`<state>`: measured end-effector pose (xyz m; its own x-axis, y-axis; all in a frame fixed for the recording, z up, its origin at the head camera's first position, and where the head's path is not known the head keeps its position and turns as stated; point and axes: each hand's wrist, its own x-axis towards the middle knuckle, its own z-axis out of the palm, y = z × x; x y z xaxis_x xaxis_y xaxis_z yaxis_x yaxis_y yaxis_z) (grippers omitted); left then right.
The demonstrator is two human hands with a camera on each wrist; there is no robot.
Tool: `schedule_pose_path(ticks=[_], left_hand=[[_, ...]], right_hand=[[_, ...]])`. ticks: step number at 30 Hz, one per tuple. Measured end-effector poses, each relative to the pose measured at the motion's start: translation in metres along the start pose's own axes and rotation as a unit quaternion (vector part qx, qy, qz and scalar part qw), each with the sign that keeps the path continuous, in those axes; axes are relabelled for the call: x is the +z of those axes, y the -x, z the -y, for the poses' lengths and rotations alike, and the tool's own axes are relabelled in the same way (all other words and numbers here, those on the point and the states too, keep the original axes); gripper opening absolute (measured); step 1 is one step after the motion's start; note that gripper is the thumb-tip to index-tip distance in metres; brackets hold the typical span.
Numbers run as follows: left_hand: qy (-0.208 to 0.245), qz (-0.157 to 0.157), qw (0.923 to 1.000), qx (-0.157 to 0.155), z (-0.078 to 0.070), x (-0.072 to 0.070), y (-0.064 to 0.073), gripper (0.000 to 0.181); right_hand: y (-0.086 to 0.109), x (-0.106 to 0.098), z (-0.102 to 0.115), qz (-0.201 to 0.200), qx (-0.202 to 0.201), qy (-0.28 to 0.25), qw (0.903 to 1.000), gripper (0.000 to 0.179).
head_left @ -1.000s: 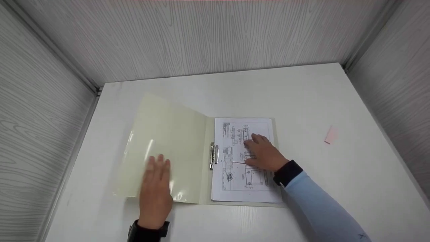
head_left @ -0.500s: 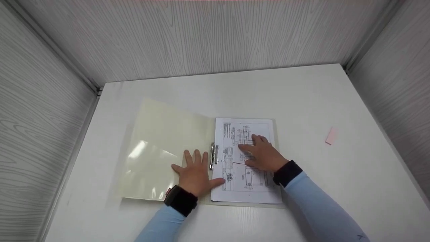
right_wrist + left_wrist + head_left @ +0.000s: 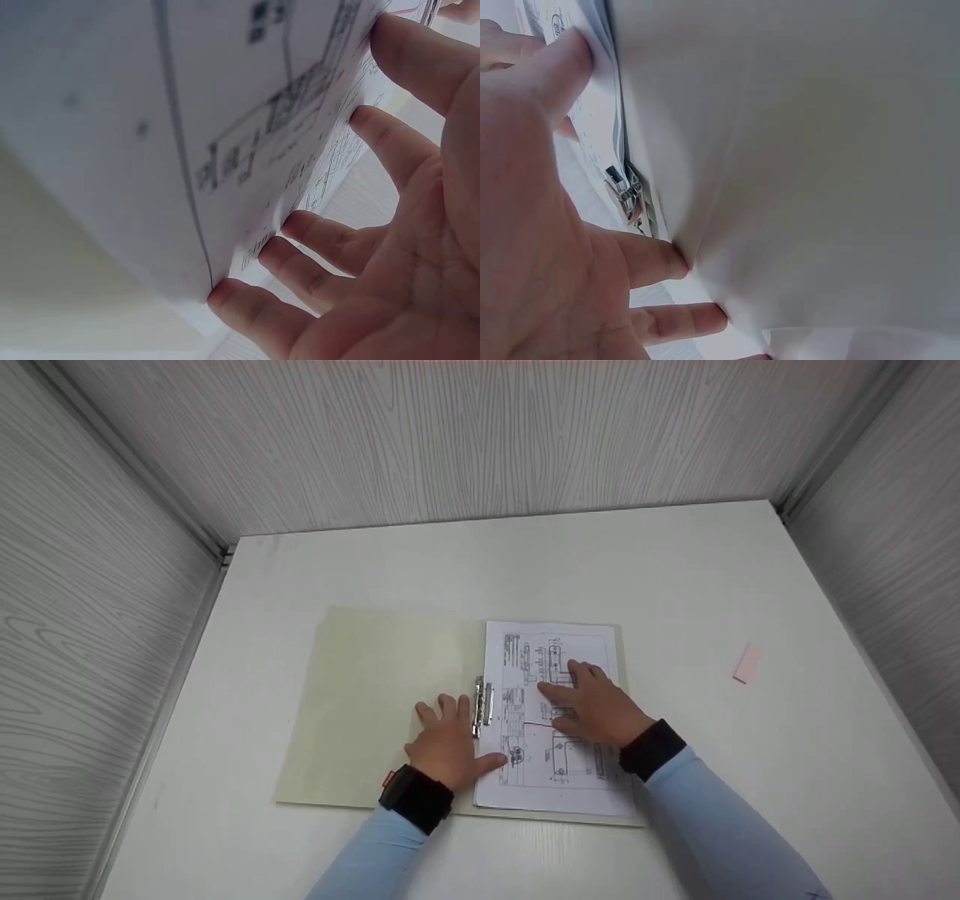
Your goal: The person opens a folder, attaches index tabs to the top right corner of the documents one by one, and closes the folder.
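Note:
A pale yellow folder (image 3: 360,697) lies spread flat on the white table, its cover to the left. Printed sheets with technical drawings (image 3: 536,787) lie on its right half, beside a metal clip (image 3: 478,709) at the spine. My left hand (image 3: 446,746) rests with spread fingers on the cover by the spine, its thumb reaching over the sheets' left edge. In the left wrist view its fingertips (image 3: 676,259) touch the folder. My right hand (image 3: 600,705) is spread over the drawing; in the right wrist view its fingertips (image 3: 221,292) press on the paper.
A small pink slip (image 3: 747,663) lies on the table (image 3: 690,577) to the right of the folder. Grey wood-grain panels (image 3: 480,442) rise behind the table and on both sides.
The folder's cover has gone from raised and tilted to flat. My left hand has moved right from the cover toward the spine. The right hand stays on the sheets.

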<state>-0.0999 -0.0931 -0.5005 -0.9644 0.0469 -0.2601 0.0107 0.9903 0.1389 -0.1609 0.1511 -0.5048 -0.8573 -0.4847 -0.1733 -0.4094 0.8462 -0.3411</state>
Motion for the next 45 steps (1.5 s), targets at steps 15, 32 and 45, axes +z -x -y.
schedule_pose_path(ticks=[15,32,45], left_hand=[[-0.002,-0.003,1.0000,0.001,-0.004,0.002,0.000,0.130],[0.009,0.009,0.9998,-0.017,-0.005,0.002,-0.001,0.132],[0.008,0.006,0.9998,-0.015,-0.004,0.001,0.000,0.132]], right_hand=[[-0.016,0.002,0.026,0.048,-0.013,0.071,0.9963,0.088],[-0.011,0.005,0.035,0.060,-0.015,0.068,0.9957,0.085],[-0.009,0.010,0.039,0.042,-0.008,0.075,0.9963,0.084]])
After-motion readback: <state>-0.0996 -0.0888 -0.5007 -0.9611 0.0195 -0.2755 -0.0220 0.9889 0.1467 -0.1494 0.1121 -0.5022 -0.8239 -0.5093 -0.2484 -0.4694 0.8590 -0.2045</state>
